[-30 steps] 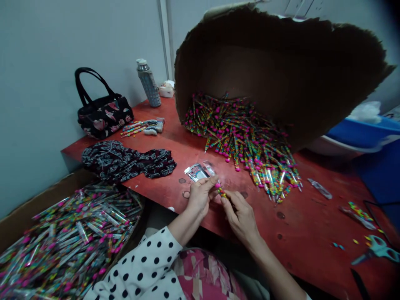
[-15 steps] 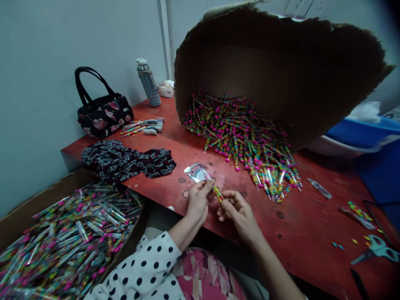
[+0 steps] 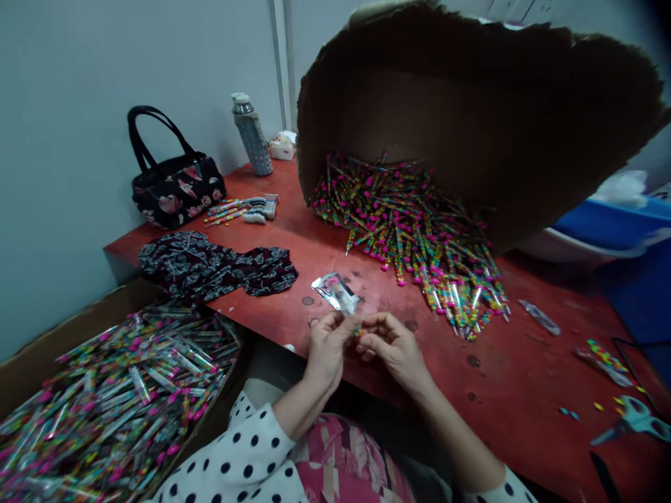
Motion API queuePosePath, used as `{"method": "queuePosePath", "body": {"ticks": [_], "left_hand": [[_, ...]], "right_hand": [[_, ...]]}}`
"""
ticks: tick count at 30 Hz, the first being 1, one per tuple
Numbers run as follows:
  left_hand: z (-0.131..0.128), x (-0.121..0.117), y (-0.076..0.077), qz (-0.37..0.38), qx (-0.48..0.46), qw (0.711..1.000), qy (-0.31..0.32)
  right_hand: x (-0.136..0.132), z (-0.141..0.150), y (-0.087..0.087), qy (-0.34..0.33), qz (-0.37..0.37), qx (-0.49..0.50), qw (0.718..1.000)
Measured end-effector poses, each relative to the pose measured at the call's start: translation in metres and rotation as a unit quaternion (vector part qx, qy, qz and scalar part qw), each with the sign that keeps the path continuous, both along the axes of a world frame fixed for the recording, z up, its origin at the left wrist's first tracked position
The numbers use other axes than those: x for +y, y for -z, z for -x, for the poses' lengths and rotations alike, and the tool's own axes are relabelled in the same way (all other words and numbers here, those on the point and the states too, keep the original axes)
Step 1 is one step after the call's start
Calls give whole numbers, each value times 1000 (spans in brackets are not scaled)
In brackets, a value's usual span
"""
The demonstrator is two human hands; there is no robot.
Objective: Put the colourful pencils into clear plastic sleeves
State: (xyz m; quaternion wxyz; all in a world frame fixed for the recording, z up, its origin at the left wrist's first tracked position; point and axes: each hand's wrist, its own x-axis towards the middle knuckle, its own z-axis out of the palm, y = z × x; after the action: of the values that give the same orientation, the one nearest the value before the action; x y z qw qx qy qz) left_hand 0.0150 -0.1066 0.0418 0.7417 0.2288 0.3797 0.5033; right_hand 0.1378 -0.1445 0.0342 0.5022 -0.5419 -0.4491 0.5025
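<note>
My left hand (image 3: 328,349) and my right hand (image 3: 391,346) meet above the front edge of a red-painted table (image 3: 524,377). Between their fingertips, a slim tube of multicoloured candy (image 3: 357,332) shows only as a short bit, the rest hidden by my fingers. A small foil-and-clear packet (image 3: 335,292) lies just beyond my left fingertips, touching them. Farther right, a large heap of similar candy tubes (image 3: 409,237) spills from a tipped cardboard box (image 3: 472,105).
At the lower left, a cardboard tray (image 3: 115,398) is heaped with packed tubes. Black patterned cloth (image 3: 210,265), a handbag (image 3: 175,192), and a bottle (image 3: 252,136) are at the far left of the table. Scissors (image 3: 634,419) and loose candy lie at the right.
My hands have drawn closer together, and most of the candy tube is now hidden between my fingers. The packet sits slightly farther right, and the view has shifted a little.
</note>
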Motion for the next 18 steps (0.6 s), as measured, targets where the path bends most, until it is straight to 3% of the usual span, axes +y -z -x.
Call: {"method": "queuePosePath", "body": {"ticks": [2, 3, 5, 7, 10, 12, 14, 16, 18], "left_hand": [[30, 2, -8, -34, -6, 994, -101], [47, 3, -12, -70, -12, 986, -154], [76, 6, -15, -133, 13, 962, -238], [91, 12, -11, -166, 75, 952, -245], [79, 25, 0, -244, 266, 920, -154], [56, 39, 9, -331, 421, 843, -50], [31, 53, 16, -402, 529, 748, 18], [12, 65, 23, -435, 615, 656, 48], [1, 73, 30, -443, 667, 597, 55]], "right_hand": [[11, -20, -1, -24, -53, -160, 985], [19, -34, -2, -20, -90, -272, 958], [39, -67, -3, -1, -166, -468, 868], [61, -99, -2, -20, -198, -610, 767], [87, -129, 0, -98, -211, -733, 640], [98, -138, 2, -139, -221, -761, 594], [104, -141, 4, -168, -234, -767, 574], [108, -142, 4, -189, -245, -759, 573], [109, -141, 4, -203, -253, -739, 591]]}}
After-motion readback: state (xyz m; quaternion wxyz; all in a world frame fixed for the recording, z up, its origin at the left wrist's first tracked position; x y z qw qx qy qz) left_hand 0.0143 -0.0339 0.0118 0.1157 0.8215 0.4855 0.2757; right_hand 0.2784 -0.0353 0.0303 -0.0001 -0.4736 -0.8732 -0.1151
